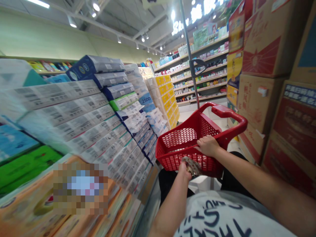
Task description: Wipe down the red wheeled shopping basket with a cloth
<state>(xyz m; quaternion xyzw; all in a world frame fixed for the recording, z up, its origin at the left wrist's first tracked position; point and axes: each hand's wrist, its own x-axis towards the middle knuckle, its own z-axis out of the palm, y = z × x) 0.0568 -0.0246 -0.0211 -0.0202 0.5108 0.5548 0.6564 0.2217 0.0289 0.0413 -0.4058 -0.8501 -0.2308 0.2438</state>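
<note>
A red plastic shopping basket (172,161) with perforated walls and a thick loop handle stands tilted in view right in front of me. Over its near rim curl the fingers of my right hand (208,146), closed on the edge. Lower down, my left hand (184,170) is closed on a small crumpled, mottled brown-and-white item (192,165); its kind cannot be made out. That item is against or just in front of the basket's near wall. The visible part of the basket's inside shows no goods.
Stacked tissue packs (98,108) line the left side, with orange packs (118,204) close by and yellow-and-white packs (163,95) farther ahead. Cardboard boxes (256,102) rise on the right. A metal pole (189,42) stands beyond the basket, before stocked shelves (209,65).
</note>
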